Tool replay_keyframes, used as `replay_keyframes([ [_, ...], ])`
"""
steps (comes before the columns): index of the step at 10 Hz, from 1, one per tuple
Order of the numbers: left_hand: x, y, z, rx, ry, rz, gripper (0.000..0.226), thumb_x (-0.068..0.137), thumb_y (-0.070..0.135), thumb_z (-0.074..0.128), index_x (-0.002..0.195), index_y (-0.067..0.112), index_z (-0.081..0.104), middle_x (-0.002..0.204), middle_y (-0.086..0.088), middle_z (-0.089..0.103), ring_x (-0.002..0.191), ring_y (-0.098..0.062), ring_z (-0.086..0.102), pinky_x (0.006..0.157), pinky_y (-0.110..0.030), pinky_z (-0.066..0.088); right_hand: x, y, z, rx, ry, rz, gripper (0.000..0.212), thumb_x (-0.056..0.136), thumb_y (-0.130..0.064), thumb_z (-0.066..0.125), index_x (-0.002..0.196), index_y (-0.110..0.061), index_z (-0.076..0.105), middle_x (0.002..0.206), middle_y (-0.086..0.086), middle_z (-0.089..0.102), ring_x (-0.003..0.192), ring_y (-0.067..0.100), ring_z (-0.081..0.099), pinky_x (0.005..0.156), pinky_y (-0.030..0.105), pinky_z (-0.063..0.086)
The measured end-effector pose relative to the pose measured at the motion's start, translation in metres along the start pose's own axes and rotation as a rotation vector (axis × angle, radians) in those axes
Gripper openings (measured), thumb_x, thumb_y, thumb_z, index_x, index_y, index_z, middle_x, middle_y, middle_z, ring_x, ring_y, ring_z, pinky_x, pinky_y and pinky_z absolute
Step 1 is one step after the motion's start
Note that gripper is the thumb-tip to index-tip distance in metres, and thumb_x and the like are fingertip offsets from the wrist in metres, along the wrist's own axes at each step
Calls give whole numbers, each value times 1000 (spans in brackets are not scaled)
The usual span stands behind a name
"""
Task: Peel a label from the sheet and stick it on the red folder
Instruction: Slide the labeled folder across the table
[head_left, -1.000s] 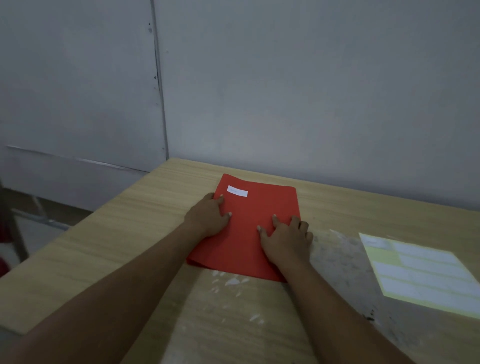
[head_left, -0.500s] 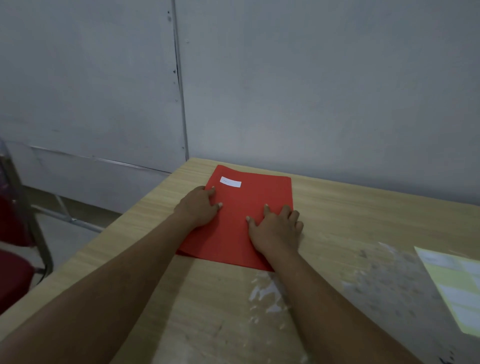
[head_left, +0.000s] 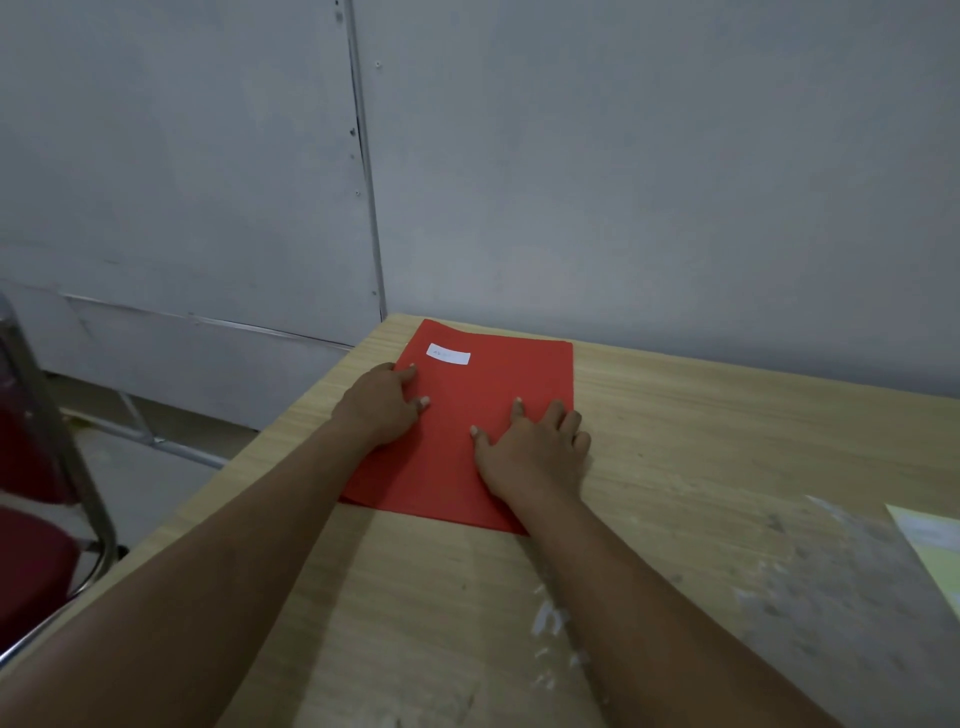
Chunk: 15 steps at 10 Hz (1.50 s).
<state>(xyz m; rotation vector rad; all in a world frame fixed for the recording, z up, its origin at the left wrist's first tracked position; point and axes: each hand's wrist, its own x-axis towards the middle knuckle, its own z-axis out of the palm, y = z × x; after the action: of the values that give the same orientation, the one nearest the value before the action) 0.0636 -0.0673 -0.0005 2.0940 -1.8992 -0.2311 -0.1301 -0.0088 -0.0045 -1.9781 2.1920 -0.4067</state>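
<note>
Along the bottom of the frame, two bare forearms reach up from the lower corners across a pale wooden table (head_left: 701, 426), whose near surface at lower right carries scuffed whitish patches (head_left: 831, 597). At the right edge, cut off by the frame, lies the label sheet (head_left: 935, 551), pale yellow-green with lighter rows, well apart from both hands. Further up, in the middle of the frame, the right hand (head_left: 535, 452) lies palm down with fingers spread on the lower right part of the red folder (head_left: 467, 467), its outer fingers reaching to the folder's right edge; it grips nothing. Left of it, the left hand (head_left: 382, 405) rests flat across the folder's left edge, fingers loosely extended and fingertips on the red cover, also closed on nothing. The folder lies flat on the table near its far left corner. Just beyond the left hand's fingertips, in the folder's upper left corner, a small white label (head_left: 449, 355) is stuck on the cover; any writing on it is too faint to read. At the left edge of the frame stands a chair (head_left: 36, 530) with a red seat and metal frame. Behind the table rises a grey panelled wall (head_left: 623, 156).
</note>
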Motion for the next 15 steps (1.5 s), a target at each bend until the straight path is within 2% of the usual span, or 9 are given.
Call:
replay_keyframes([
  [15, 10, -8, -2, 77, -51, 23, 66, 96, 51, 48, 154, 25, 31, 162, -9, 26, 147, -29, 31, 117, -45, 29, 2, -7, 10, -59, 26, -14, 81, 91, -73, 27, 158, -27, 25, 164, 22, 17, 149, 39, 16, 119, 50, 15],
])
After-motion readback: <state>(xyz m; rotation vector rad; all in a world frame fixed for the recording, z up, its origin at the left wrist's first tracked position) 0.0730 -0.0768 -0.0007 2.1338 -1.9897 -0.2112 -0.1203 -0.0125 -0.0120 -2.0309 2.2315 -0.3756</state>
